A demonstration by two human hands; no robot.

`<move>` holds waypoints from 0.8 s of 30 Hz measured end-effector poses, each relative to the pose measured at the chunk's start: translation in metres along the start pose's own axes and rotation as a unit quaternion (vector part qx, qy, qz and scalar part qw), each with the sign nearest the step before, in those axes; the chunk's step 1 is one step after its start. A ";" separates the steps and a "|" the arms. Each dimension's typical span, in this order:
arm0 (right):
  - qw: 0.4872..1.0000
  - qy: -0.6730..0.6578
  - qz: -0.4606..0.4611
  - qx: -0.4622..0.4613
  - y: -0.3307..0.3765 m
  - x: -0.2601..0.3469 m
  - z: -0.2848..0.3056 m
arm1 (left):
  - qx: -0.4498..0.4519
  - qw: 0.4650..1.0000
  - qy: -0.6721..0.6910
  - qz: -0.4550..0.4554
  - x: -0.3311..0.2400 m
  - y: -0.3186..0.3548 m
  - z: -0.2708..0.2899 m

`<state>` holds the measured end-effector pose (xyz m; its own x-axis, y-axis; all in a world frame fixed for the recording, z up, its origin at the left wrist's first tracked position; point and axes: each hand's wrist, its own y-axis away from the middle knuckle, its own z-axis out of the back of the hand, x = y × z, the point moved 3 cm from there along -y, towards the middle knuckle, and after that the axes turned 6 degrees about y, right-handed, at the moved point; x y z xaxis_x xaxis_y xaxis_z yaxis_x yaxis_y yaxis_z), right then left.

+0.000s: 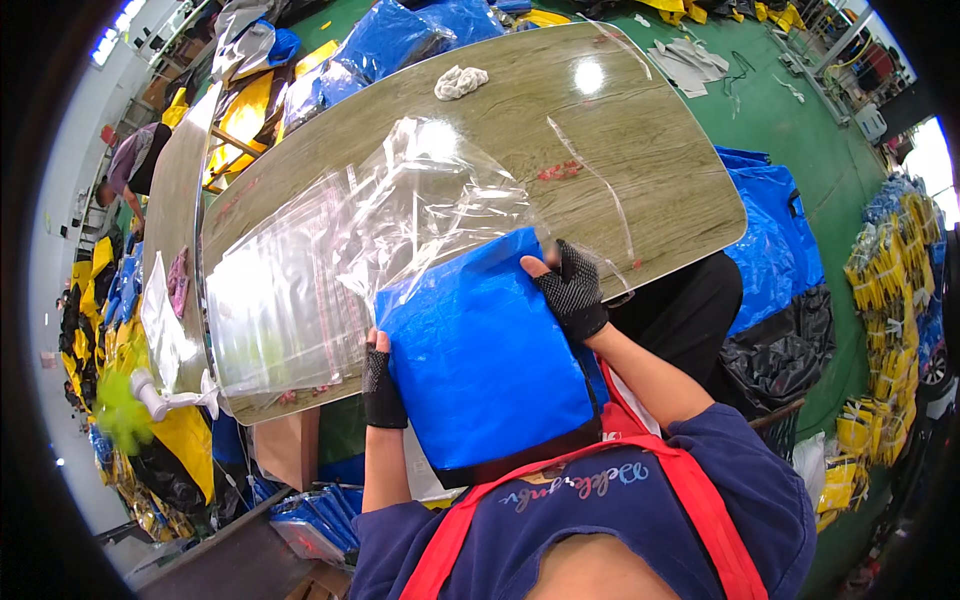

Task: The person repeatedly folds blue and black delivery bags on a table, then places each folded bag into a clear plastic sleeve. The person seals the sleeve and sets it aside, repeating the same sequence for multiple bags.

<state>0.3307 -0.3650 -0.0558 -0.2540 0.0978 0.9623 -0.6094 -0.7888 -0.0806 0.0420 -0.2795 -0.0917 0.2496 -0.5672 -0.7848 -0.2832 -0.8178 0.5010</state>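
A folded blue sheet-like bundle (480,350) with a black strip along its near edge leans from the table's near side toward my body. My left hand (381,385), in a black fingerless glove, grips its left edge. My right hand (572,290), gloved likewise, clasps the far right corner, thumb on the blue face and the other fingers partly hidden. A crumpled clear plastic bag (440,200) lies just beyond and meets the bundle's far edge; I cannot tell whether it wraps around it. Left of it, several flat clear bags (275,290) lie in a stack.
The wood-patterned table (680,180) bears a crumpled white cloth (461,83). Blue and black bundles (775,260) lie to the right, beside yellow stacks (890,300). A small white fan (148,394) with blurred green blades stands left. Another person (140,165) bends at the far left.
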 end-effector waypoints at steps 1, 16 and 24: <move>0.999 0.016 0.019 -0.027 0.004 0.003 -0.002 | 0.044 0.996 0.043 0.061 -0.004 0.004 -0.005; 0.943 -0.017 -0.209 0.260 0.099 -0.082 0.088 | 0.132 0.975 -0.123 0.130 0.038 0.051 -0.012; 0.940 -0.134 -0.144 0.277 0.057 -0.043 0.107 | 0.217 0.962 -0.129 0.103 0.025 0.040 -0.034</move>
<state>0.3871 -0.4792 -0.0736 0.1047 0.2583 0.9604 -0.1194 -0.9554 0.2700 0.0683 -0.3292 -0.0789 -0.0760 -0.6243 -0.7775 -0.6763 -0.5406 0.5003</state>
